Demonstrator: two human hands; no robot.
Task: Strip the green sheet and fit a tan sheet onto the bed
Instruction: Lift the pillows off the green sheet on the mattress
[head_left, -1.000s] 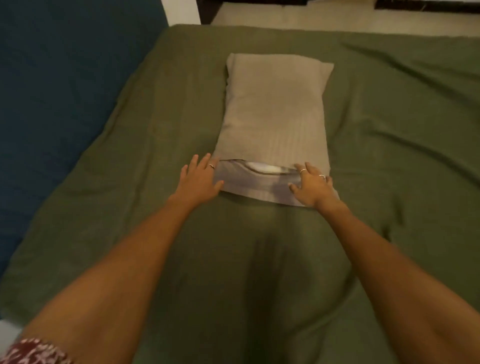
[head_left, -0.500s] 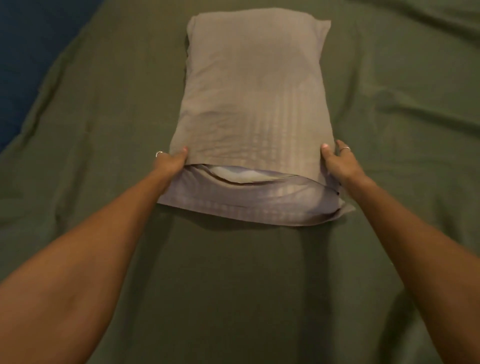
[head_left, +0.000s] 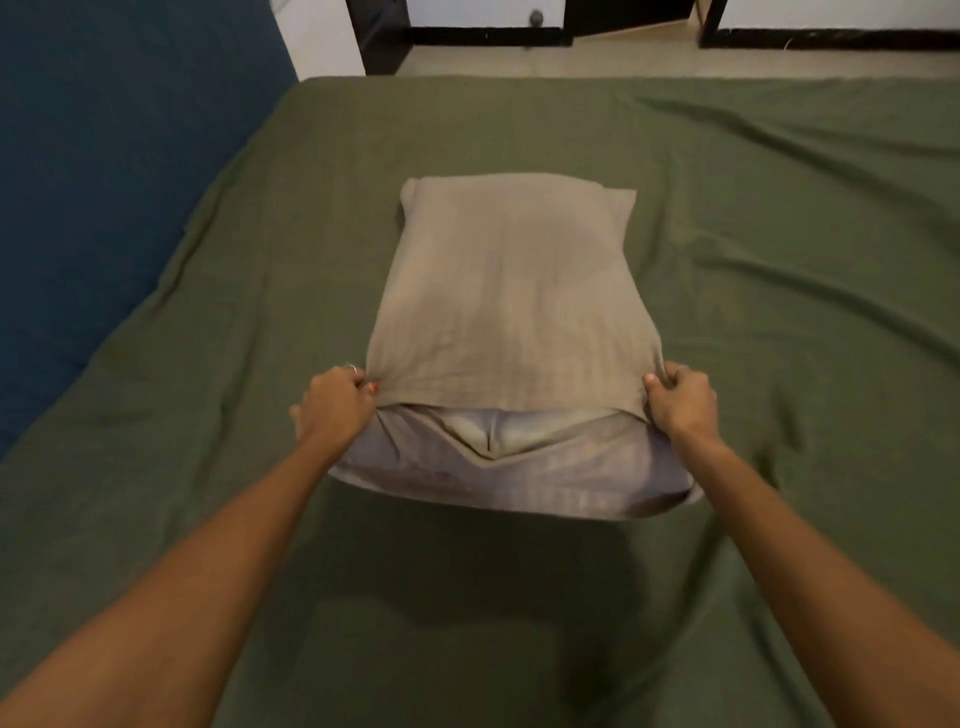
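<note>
We noted the left hand (head_left: 335, 402) and right hand (head_left: 680, 400) each clenched on a near corner of the tan pillowcase (head_left: 511, 291), pillow (head_left: 519, 457) showing at its open end. The pillow lay on the green sheet (head_left: 779, 260), which covered the bed around it; a blue wall (head_left: 104, 182) stood left of it.

Single head cam, wide-angle, above the near edge of the bed (head_left: 779, 208), pitched forward and down. Both forearms run in from the bottom corners. Fingers (head_left: 358, 382) sit near frame centre, pillow (head_left: 511, 291) just beyond them, floor (head_left: 649, 60) at top edge.
</note>
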